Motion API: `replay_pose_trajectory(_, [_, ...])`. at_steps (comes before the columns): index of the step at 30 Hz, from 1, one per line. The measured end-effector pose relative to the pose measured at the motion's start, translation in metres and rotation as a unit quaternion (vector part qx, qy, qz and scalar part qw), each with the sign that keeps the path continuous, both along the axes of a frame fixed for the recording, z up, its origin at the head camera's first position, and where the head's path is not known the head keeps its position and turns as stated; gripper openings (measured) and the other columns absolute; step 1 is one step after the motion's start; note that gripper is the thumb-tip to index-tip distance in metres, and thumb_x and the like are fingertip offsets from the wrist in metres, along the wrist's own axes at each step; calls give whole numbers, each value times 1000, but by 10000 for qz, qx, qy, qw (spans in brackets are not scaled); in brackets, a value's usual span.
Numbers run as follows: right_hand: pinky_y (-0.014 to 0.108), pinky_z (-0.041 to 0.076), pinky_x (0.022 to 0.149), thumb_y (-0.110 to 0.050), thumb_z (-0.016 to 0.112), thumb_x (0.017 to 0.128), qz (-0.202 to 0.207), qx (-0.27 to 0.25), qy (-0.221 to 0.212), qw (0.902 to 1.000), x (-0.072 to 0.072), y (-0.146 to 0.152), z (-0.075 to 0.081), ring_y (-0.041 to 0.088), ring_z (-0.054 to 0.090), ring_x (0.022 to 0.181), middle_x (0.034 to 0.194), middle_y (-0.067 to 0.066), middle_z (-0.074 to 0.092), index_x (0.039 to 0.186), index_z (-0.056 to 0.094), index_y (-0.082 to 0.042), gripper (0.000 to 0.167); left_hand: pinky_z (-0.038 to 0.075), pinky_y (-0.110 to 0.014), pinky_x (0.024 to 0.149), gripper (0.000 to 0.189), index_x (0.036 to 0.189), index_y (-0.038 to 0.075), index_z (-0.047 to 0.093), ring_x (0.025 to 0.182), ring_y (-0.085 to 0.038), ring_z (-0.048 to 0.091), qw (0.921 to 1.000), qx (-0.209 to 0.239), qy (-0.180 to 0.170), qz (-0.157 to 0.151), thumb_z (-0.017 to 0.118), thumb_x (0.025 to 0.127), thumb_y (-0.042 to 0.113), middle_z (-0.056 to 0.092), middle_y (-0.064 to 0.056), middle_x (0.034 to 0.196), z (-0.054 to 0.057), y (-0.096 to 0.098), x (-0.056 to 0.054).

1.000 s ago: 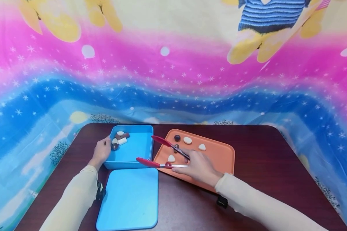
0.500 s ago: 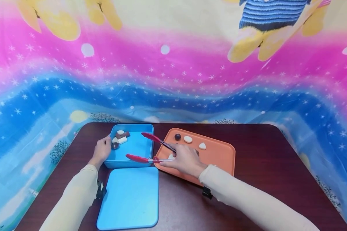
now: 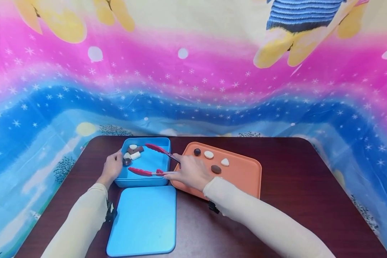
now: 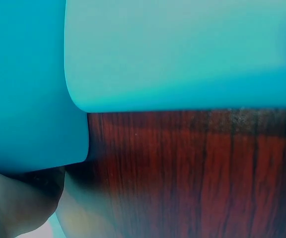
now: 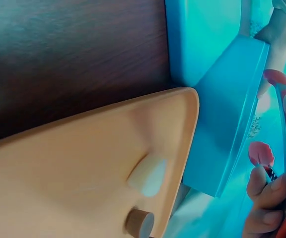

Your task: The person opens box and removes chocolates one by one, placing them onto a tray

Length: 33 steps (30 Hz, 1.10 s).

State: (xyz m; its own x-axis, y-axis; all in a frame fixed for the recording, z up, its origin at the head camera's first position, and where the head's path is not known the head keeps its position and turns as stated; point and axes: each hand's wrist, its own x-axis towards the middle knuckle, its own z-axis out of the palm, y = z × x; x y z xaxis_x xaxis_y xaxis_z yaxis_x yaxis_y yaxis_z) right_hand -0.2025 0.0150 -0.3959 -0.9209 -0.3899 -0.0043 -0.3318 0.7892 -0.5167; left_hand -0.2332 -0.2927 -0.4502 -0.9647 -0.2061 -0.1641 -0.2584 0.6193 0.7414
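Note:
My left hand (image 3: 112, 166) grips the left wall of an open blue box (image 3: 142, 182). Inside, bunched at the left, lie several chocolate-like pieces, among them a white bar (image 3: 135, 155) and a dark ball (image 3: 127, 162). With my right hand (image 3: 191, 172) I hold red-tipped tongs (image 3: 140, 172), arms spread wide, nothing between the tips, reaching over the box from its right side. That hand is above the left part of an orange tray (image 3: 238, 179). In the right wrist view, a white piece (image 5: 148, 174) and a brown cylinder (image 5: 140, 223) lie on the tray.
A flat blue lid (image 3: 142, 222) lies on the dark wooden table (image 3: 287, 186) in front of the box. Farther back on the tray are a dark ball (image 3: 197, 152), a white oval (image 3: 208, 154), a white triangular piece (image 3: 224, 162) and a brown oval (image 3: 216, 169).
My right hand has moved left with the spread tongs, their tips passing from the box's right edge to over its inside. A brown oval on the tray is uncovered. My left hand stays put.

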Motion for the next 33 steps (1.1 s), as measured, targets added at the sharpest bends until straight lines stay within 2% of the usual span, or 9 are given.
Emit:
replay_pose_trajectory(5, [25,31,41,-63,77,80,22,219,25,9998,-5,-14,-1,14,51,50,59,-3,54,148,53,-30,80,19,-63,125,57,161,5,19,154,-47,18,10000,0,-33,-21,16,112,34,20,-24,166,0,-1,1])
replay_pose_trajectory(9, [26,34,45,-63,75,82,71,459,112,9989,-7,-22,-5,15,51,54,62,-2,55,147,55,-31,75,20,-63,124,57,161,5,19,154,-47,19,10000,21,-44,-29,16,112,34,20,-24,166,-1,-1,1])
replay_pose_trajectory(15, [25,40,44,-63,70,86,329,710,401,9961,-7,-34,-9,13,52,54,67,-2,56,145,57,-29,69,20,-62,125,57,161,6,20,154,-47,20,10000,12,-34,50,16,112,35,22,-23,166,0,0,-1])
replay_pose_trajectory(22, [21,44,46,-59,68,90,375,1077,596,9917,-8,-47,-10,10,56,66,89,-2,70,143,59,-28,63,20,-63,124,58,161,7,19,154,-47,19,9999,81,-93,73,15,112,37,21,-23,166,0,-1,-2])
replay_pose_trajectory(28, [20,43,43,-58,68,91,506,1361,935,9850,-9,-59,-12,9,60,66,84,-3,72,137,64,-26,56,20,-63,124,58,161,7,19,154,-47,19,9999,56,-89,104,16,112,37,21,-23,166,0,-1,-2])
replay_pose_trajectory(33, [19,43,42,-58,68,91,449,1624,1092,9796,-11,-68,-13,9,60,63,84,-3,72,131,67,-25,52,20,-63,124,58,161,7,20,153,-47,20,9999,23,-98,97,16,112,37,22,-24,165,1,-1,-2])
